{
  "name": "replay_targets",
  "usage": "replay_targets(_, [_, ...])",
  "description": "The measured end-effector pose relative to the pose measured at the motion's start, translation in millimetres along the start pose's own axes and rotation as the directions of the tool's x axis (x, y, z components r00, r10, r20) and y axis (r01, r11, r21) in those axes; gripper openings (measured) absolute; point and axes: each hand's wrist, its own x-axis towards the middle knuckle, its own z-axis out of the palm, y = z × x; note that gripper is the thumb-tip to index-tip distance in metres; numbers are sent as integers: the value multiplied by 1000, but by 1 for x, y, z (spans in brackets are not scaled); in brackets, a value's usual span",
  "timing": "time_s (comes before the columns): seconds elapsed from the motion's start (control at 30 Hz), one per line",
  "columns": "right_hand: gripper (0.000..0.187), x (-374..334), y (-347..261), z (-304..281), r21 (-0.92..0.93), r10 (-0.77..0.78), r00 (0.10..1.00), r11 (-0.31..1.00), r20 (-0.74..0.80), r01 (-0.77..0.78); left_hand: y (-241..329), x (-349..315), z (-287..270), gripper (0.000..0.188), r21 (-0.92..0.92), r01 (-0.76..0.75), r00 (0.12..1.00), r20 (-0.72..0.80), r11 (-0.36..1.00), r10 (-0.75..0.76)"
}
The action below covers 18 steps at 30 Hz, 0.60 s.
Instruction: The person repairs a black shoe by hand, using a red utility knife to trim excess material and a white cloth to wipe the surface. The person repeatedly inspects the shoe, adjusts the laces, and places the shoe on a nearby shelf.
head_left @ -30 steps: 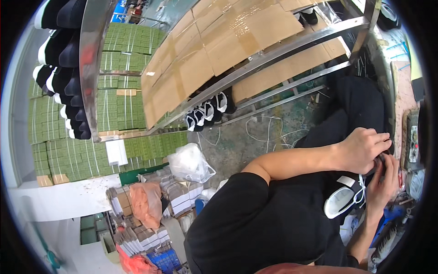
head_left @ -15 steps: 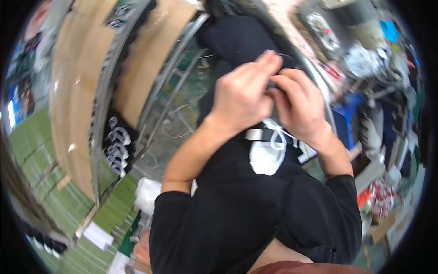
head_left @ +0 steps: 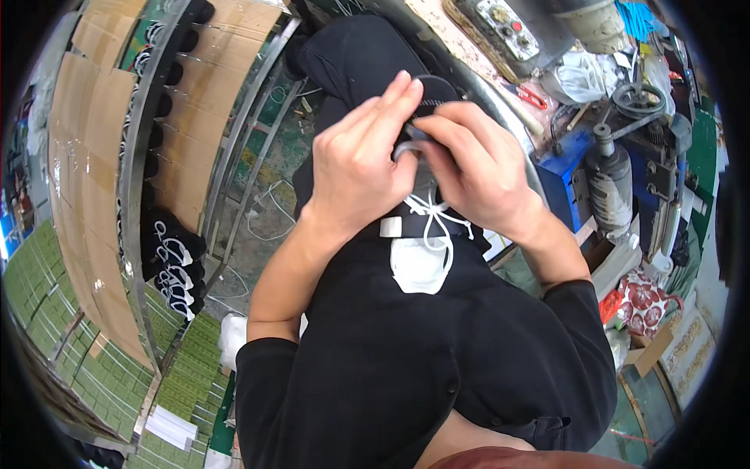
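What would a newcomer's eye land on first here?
First, the black-and-white shoe at centre, with the left grip and right grip at its far end. Then the brown cardboard at left, and the control box with its red button, upper right.

Right hand (head_left: 486, 168) pinches the ankle end of a black shoe (head_left: 422, 262), left hand (head_left: 355, 162) close beside.
White laces (head_left: 435, 215) loop over its white toe, which points toward the person (head_left: 367, 344); a control box (head_left: 500, 31) sits near the counter's (head_left: 437, 25) edge.
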Motion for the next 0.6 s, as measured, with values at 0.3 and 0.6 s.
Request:
replay_targets(0.3, [28, 2, -5, -35, 0, 195, 981, 981, 8, -195, -6, 0, -4, 63, 7, 14, 1000, -28, 1000, -14])
replay_targets(0.6, [26, -13, 26, -37, -211, 230, 967, 945, -106, -248, -10, -2, -8, 63, -24, 32, 996, -86, 999, -34])
